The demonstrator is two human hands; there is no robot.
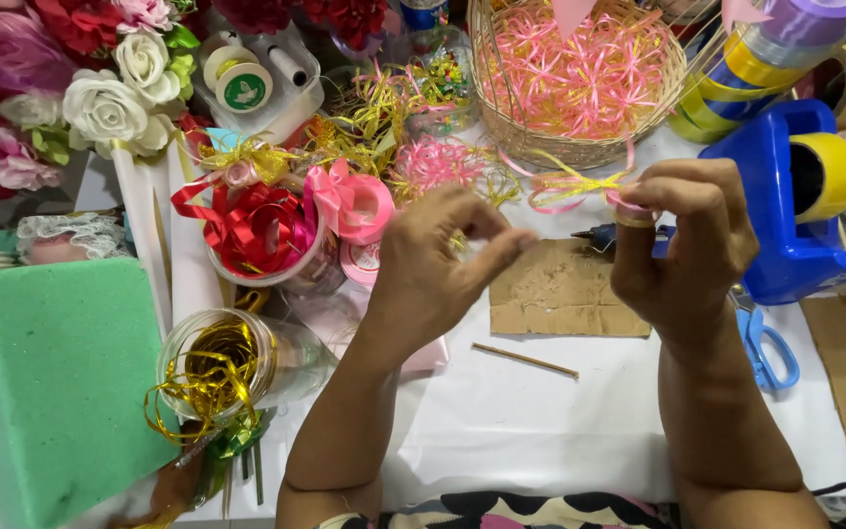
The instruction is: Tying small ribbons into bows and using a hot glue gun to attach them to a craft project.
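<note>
Two hands [443,260] [682,240] over crowded table [540,421]

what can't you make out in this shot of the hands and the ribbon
- Head view: right hand fingertips curl over the pink ribbon loop, hiding the grip.
- Left hand: back faces the camera; whether it pinches anything is hidden.
- Glue gun: mostly behind the right hand.
- Scissors: blades hidden under the wrist.

Craft worktable: ribbons [257,225], tape dispenser [785,216]
</note>
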